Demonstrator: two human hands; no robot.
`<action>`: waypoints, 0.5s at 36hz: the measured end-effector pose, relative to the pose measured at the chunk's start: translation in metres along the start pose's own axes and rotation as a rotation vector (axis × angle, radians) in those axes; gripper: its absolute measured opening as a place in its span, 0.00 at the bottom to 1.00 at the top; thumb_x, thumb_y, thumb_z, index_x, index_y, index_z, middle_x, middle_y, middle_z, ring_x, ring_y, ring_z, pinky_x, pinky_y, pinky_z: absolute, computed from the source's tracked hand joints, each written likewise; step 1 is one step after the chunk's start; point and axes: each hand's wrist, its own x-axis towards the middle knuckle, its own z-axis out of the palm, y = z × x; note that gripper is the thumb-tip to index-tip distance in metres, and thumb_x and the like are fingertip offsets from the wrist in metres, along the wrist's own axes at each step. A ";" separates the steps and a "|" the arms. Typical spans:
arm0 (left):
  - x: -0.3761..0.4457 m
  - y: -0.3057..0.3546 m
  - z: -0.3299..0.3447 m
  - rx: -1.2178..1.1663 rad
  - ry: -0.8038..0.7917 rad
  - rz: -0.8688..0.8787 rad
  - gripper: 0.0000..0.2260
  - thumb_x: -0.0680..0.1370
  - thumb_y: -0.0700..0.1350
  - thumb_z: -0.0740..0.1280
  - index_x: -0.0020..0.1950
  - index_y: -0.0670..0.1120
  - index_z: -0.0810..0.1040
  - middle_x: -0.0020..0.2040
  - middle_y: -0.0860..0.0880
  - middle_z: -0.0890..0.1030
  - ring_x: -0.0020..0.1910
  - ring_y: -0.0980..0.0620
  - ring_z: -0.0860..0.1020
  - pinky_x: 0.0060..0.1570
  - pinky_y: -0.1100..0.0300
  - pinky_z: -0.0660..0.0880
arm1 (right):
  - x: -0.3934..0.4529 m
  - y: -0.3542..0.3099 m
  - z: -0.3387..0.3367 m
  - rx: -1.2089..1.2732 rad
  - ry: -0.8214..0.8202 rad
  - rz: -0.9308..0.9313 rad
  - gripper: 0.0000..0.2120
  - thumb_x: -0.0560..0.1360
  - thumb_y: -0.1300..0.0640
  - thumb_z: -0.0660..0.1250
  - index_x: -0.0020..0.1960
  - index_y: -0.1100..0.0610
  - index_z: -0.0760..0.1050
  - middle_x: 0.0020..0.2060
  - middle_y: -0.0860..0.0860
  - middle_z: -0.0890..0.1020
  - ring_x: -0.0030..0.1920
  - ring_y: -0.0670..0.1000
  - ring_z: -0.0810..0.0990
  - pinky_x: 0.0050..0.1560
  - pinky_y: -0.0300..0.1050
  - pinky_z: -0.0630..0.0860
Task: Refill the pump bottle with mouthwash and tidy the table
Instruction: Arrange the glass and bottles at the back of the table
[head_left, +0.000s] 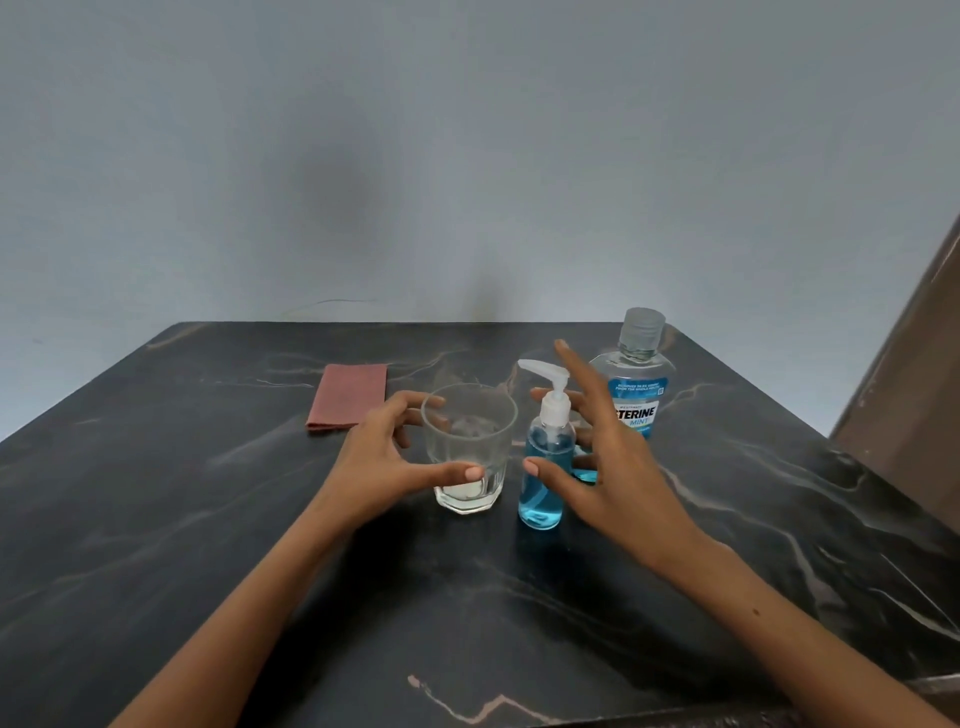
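- Two hands reach in over the table: the left hand (387, 457) curls beside the glass (469, 448), thumb tip touching its lower wall, fingers by the rim at the glass's 9 o'clock; whether they actually grip I cannot tell.
- Spread wide, fingers straight, the right hand (605, 462) stands just at 3 o'clock of the pump bottle (543, 457), holding nothing.
- Glass and pump bottle stand upright side by side with a narrow gap between them.
- Pump bottle: clear, blue liquid up to its shoulder, white pump head on, nozzle pointing toward 10 o'clock.
- Mouthwash bottle (636, 374) stands capped at the pump bottle's 1 o'clock, near the table's far right corner, partly hidden by the right hand.
- Folded reddish cloth (348, 396) lies at the glass's 10 o'clock.
- Dark marbled table (208, 519) has bare room on its left and near sides; a plain grey wall (467, 156) rises behind.
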 end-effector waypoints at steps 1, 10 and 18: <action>0.000 -0.001 -0.001 0.000 -0.007 -0.007 0.36 0.53 0.66 0.78 0.58 0.59 0.74 0.51 0.59 0.81 0.48 0.65 0.74 0.45 0.66 0.69 | 0.000 0.000 0.000 -0.004 -0.011 -0.002 0.43 0.72 0.54 0.72 0.67 0.26 0.45 0.73 0.43 0.66 0.69 0.46 0.70 0.67 0.55 0.72; 0.000 -0.005 -0.001 -0.017 -0.033 0.003 0.37 0.54 0.65 0.79 0.60 0.60 0.72 0.54 0.61 0.81 0.57 0.61 0.77 0.49 0.70 0.68 | 0.004 0.009 0.004 -0.053 -0.058 -0.010 0.49 0.67 0.55 0.76 0.63 0.24 0.43 0.71 0.48 0.69 0.69 0.50 0.72 0.68 0.49 0.71; 0.000 -0.004 -0.001 -0.017 -0.033 0.036 0.38 0.54 0.64 0.79 0.62 0.59 0.72 0.53 0.62 0.82 0.57 0.66 0.76 0.52 0.69 0.67 | 0.018 0.016 -0.010 0.021 -0.170 -0.007 0.46 0.67 0.59 0.77 0.66 0.32 0.47 0.59 0.52 0.77 0.59 0.48 0.79 0.58 0.40 0.78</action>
